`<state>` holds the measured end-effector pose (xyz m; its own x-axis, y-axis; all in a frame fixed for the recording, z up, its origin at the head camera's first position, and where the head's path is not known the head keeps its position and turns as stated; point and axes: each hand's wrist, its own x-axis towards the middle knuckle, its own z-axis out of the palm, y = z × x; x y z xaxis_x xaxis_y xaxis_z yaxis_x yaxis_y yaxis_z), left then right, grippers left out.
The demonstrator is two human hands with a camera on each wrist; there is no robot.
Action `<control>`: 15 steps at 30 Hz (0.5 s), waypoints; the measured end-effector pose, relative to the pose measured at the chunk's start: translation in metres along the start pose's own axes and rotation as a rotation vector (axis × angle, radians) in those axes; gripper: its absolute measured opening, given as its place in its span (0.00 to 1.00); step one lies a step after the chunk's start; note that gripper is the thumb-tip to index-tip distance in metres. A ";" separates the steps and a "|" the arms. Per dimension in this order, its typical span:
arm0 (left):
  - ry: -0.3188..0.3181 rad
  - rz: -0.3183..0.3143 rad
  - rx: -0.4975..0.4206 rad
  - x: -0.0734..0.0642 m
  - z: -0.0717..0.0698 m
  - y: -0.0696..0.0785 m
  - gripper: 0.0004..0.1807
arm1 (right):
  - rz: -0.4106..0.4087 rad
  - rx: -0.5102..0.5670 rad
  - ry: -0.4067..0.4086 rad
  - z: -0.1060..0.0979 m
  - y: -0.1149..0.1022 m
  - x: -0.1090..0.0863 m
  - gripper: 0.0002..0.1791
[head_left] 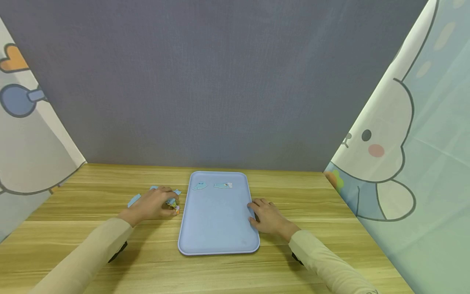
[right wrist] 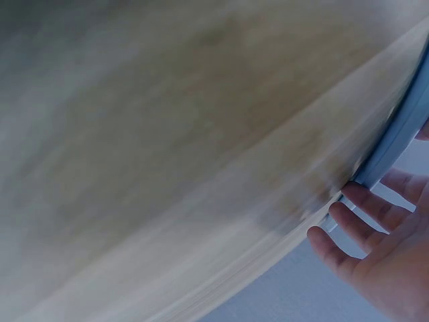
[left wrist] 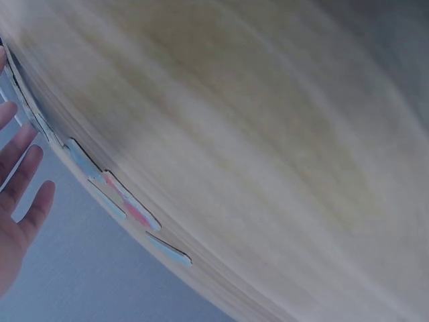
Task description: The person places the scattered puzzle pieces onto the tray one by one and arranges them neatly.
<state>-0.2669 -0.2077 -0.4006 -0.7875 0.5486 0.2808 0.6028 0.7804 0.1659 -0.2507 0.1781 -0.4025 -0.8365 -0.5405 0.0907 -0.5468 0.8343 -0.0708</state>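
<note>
A light blue tray lies on the wooden table, with a blue puzzle piece and a blue-and-white puzzle piece flat near its far edge. Left of the tray, my left hand holds a small multicoloured puzzle piece between thumb and fingers, which partly cover it. More puzzle pieces lie around that hand, among them a blue one; the left wrist view shows a pink-and-blue piece. My right hand rests on the tray's right rim, its fingers extended and spread in the right wrist view.
The wooden table extends on both sides of the tray. A grey panel stands behind it, and cartoon-printed cloths hang at the left and right.
</note>
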 end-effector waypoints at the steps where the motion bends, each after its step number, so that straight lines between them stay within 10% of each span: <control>1: 0.001 0.002 0.001 0.000 -0.001 0.000 0.18 | 0.000 0.001 0.000 0.000 0.000 0.000 0.25; 15: 0.023 0.015 0.018 0.005 -0.011 0.008 0.17 | 0.013 0.003 -0.009 0.001 0.002 0.000 0.26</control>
<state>-0.2647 -0.2022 -0.3881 -0.7750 0.5538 0.3046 0.6122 0.7774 0.1441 -0.2518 0.1791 -0.4041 -0.8440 -0.5302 0.0810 -0.5356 0.8412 -0.0747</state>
